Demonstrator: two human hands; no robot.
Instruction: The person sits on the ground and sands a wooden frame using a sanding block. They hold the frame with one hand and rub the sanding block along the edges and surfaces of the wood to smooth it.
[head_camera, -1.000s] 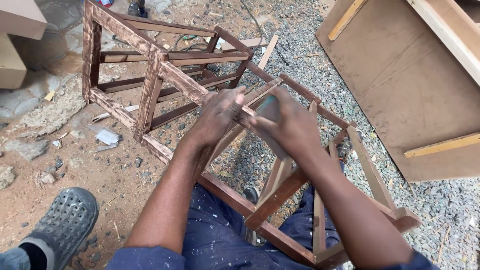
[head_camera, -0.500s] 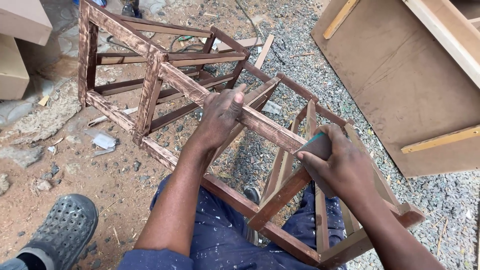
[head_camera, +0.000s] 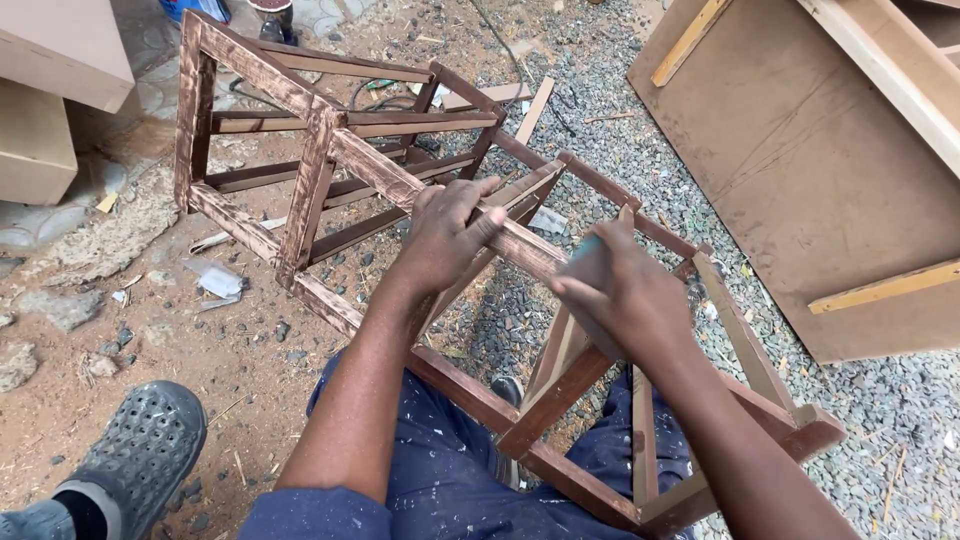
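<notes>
At frame centre, the left hand (head_camera: 447, 232) is wrapped around a rail of the stained frame (head_camera: 310, 190). The right hand (head_camera: 625, 292) is pressed flat over a pad (head_camera: 585, 262) on it; sanding seems in hand, calling for firm strokes along the rail.

The frame (head_camera: 330, 150) lies across the lap, a shoe (head_camera: 135, 455) to its left — boards (head_camera: 800, 150), seemingly panels, right.

Pad (head_camera: 585, 262): mostly hidden under right hand (head_camera: 625, 295), kind unclear | frame (head_camera: 300, 95): lower corner cut by bottom edge | shoe (head_camera: 135, 460): cut at bottom-left edge
</notes>
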